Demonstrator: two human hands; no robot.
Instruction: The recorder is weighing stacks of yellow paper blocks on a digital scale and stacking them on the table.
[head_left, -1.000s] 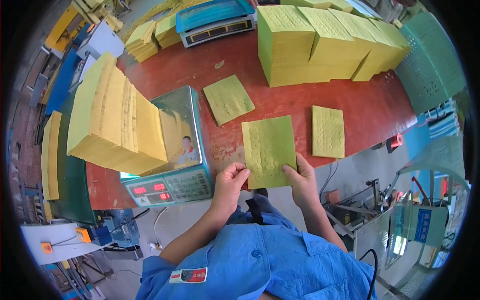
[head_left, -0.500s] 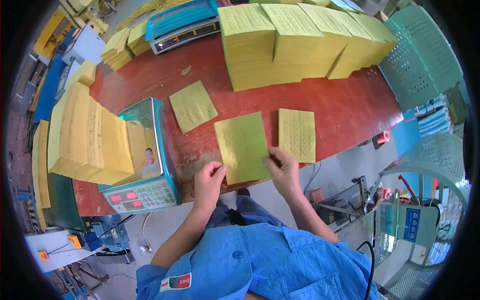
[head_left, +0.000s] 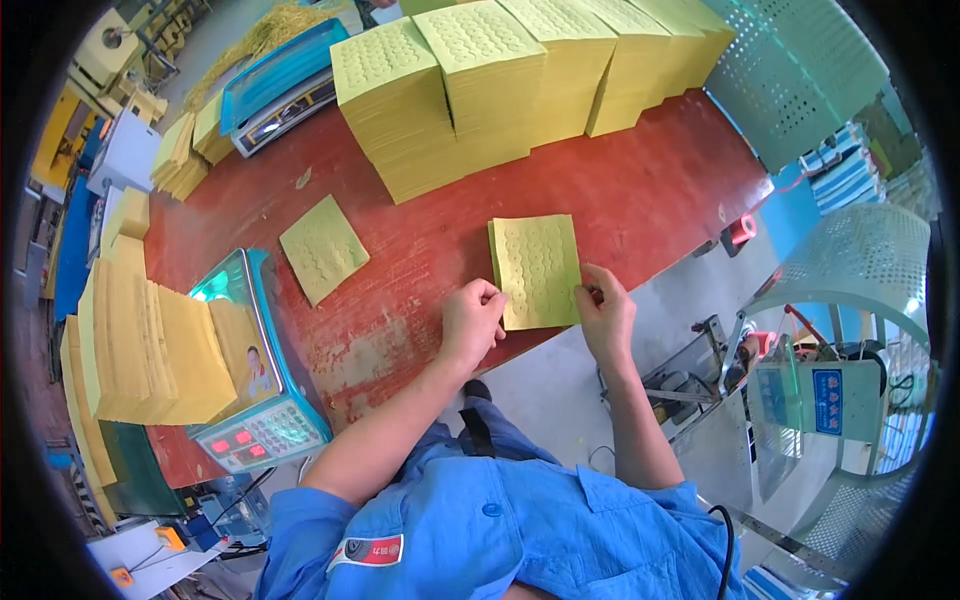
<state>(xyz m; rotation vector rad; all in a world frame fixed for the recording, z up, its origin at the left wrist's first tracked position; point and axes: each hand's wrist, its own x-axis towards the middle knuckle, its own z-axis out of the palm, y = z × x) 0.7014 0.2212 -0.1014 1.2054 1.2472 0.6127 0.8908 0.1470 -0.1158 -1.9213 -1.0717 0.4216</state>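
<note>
A yellow embossed paper sheet (head_left: 538, 270) lies near the front edge of the red table, squarely over another yellow sheet whose edge shows along its left side. My left hand (head_left: 472, 325) pinches its lower left edge, fingers closed. On the opposite edge, my right hand (head_left: 607, 312) has thumb and forefinger closed on the paper, the other fingers curled. A separate yellow sheet (head_left: 325, 250) rests further left, touched by neither hand. How many sheets lie under the top one is hidden.
Tall stacks of embossed yellow paper (head_left: 490, 105) line the back of the red table (head_left: 420, 230). At left, a teal scale (head_left: 265, 430) bears a thick paper stack (head_left: 165, 350). A second scale with a blue tray (head_left: 280, 75) stands at back left. Perforated green metal chair (head_left: 850, 260) is at right.
Both hands have carried the held sheet rightward onto the yellow sheet that lay at the right. The view has also shifted, so the table's things appear further left.
</note>
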